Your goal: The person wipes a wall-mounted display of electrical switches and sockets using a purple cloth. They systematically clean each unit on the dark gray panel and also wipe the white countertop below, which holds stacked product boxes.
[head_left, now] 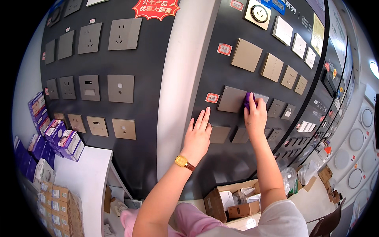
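Observation:
My right hand pinches a purple cloth. It presses the cloth against a row of grey wall plates, where a large blank-faced plate meets a second grey switch plate, partly hidden behind my fingers. Lower and to the left, my left hand has its fingers stretched upward. It lies against the dark display panel, beside a lower switch plate, and holds nothing. A gold watch on a brown strap circles my left wrist.
Champagne-coloured plates line the row above. A white pillar separates this panel from another panel of sockets. Purple boxes stand on a white counter at left. An open carton sits on the floor below.

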Tool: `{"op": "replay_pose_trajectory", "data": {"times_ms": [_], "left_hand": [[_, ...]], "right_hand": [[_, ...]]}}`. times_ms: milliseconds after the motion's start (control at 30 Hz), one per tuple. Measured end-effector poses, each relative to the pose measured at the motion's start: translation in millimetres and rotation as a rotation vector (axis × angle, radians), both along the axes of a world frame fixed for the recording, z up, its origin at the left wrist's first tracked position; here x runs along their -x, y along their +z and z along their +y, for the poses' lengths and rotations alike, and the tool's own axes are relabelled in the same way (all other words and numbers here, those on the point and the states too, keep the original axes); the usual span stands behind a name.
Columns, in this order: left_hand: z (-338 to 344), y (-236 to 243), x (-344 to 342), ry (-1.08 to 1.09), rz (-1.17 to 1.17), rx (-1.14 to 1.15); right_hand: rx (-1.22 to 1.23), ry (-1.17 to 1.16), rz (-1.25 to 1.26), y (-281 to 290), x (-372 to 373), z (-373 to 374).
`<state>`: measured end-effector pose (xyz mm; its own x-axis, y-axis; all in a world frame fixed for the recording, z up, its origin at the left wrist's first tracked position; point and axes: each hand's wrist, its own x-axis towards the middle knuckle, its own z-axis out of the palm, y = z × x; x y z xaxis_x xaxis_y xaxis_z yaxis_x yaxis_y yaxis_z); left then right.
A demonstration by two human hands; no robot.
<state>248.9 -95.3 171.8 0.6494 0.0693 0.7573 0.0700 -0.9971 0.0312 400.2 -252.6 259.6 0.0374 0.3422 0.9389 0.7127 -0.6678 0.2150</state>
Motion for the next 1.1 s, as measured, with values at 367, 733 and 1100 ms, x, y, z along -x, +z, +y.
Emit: {"op": "replay_pose_trajectory", "data": {"times_ms": [367, 733, 1100], "left_hand": [[1, -2, -2, -0.001, -0.015, -0.007], [-6, 1, -2, -0.001, 0.024, 0.016], [-4, -4, -4, 0.016, -0.002, -0.002]], "right_hand": [[0.099, 0.110, 0.129, -45, 4, -19], [-0.160, 0.124, -0.017, 24, -18, -14], [-0.237, 0.050, 0.049, 22, -47, -47]]}}
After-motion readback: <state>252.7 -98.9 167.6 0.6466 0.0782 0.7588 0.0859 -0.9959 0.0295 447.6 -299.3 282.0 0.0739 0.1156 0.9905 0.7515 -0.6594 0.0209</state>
